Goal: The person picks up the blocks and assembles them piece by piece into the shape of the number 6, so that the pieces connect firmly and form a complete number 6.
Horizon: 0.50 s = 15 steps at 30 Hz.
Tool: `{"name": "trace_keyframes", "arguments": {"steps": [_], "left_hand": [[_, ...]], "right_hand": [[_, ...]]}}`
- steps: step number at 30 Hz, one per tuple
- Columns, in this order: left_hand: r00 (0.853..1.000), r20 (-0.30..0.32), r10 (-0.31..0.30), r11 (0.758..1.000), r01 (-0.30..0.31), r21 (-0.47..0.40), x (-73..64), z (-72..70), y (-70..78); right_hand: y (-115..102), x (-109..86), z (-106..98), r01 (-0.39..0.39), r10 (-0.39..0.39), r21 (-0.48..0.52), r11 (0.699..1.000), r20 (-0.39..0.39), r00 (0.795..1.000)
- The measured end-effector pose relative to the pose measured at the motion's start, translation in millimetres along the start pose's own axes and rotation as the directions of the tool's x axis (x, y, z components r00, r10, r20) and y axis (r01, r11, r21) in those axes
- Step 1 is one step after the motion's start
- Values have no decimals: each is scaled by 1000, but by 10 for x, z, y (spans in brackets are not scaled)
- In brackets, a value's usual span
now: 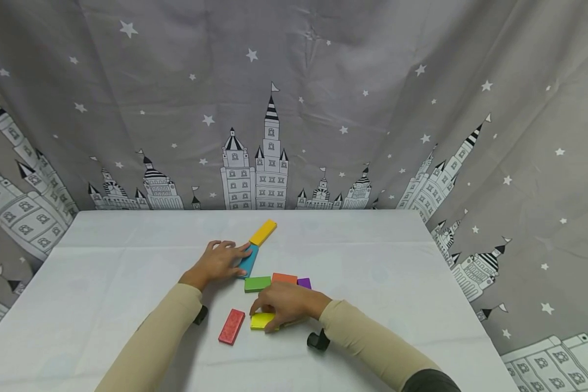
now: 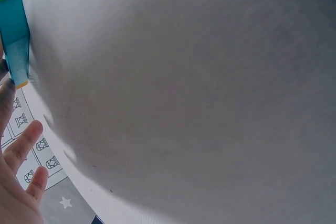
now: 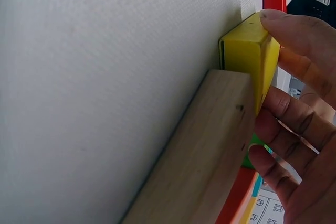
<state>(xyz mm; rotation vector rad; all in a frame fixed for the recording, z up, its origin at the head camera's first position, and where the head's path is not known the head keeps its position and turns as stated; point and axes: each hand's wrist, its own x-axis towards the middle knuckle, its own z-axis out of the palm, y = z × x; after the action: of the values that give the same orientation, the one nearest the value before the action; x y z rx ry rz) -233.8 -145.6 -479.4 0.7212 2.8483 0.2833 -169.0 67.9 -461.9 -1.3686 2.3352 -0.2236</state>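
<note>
My left hand (image 1: pixel 218 262) has its thumb and index finger extended onto a blue block (image 1: pixel 248 261), touching it; in the left wrist view the other fingers spread away from the blue block (image 2: pixel 14 35). A yellow-orange block (image 1: pixel 263 232) meets its far end. Lower down, my right hand (image 1: pixel 289 302) grips a bright yellow block (image 1: pixel 261 321) between thumb and fingers. The right wrist view shows the thumb on one end of that yellow block (image 3: pixel 244 43). A plain wooden block (image 3: pixel 197 145) lies beside it, mostly hidden under the hand from above.
A green block (image 1: pixel 257 284) lies near the blue block's lower end. Orange (image 1: pixel 285 278) and purple (image 1: pixel 304 283) blocks continue to its right. A red block (image 1: pixel 232 326) lies left of the yellow one. Behind the white table (image 1: pixel 372 245) hangs a grey castle-print curtain (image 1: pixel 362 65).
</note>
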Motion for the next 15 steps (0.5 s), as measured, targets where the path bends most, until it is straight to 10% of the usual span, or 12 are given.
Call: {"name": "trace_keyframes", "arguments": {"steps": [15], "left_hand": [[1000,5,-3,1000,3,-1,10,17,-16]], "right_hand": [[16,-22,25,7,-6,14,1000,-26,1000]]}}
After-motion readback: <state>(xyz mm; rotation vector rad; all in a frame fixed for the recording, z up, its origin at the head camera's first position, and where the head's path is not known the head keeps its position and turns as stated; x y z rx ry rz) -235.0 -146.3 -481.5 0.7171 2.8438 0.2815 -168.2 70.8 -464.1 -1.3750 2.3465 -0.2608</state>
